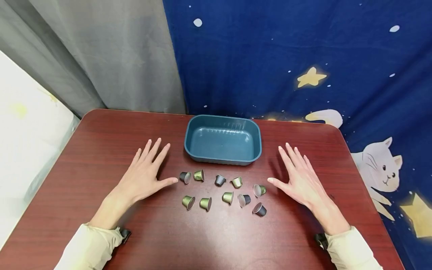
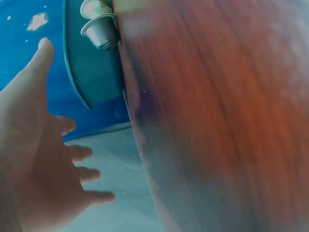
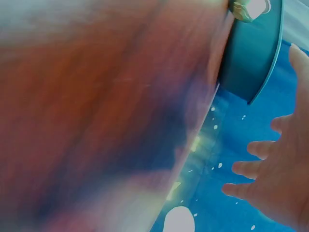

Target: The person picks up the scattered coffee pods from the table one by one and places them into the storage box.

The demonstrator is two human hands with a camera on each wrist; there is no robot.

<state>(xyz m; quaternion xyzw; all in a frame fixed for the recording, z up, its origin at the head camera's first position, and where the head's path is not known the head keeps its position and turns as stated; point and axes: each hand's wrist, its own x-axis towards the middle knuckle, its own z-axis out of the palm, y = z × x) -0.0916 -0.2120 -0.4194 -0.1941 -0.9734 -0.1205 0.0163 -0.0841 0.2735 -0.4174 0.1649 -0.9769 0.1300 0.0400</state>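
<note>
Several used-looking coffee capsules lie scattered on the table between my hands, some green, some dark grey. My left hand (image 1: pixel 143 180) is spread with straight fingers, its thumb tip near a dark capsule (image 1: pixel 185 177). Nothing is in it. On the other side my right hand (image 1: pixel 302 182) is spread too, holding nothing, thumb pointing toward a green capsule (image 1: pixel 259 190). Behind the capsules stands a blue rectangular basin (image 1: pixel 222 159) with nothing inside. In the left wrist view a grey capsule (image 2: pixel 101 31) overlaps the basin (image 2: pixel 91 72); in the right wrist view a green capsule (image 3: pixel 248 8) does.
The reddish-brown wooden table (image 1: pixel 152 240) has rounded back corners. Behind it hang a grey curtain (image 1: pixel 135 56) and a dark blue curtain (image 1: pixel 253 56) printed with stars and a white cat. A bright white surface (image 1: pixel 27 123) is at the left.
</note>
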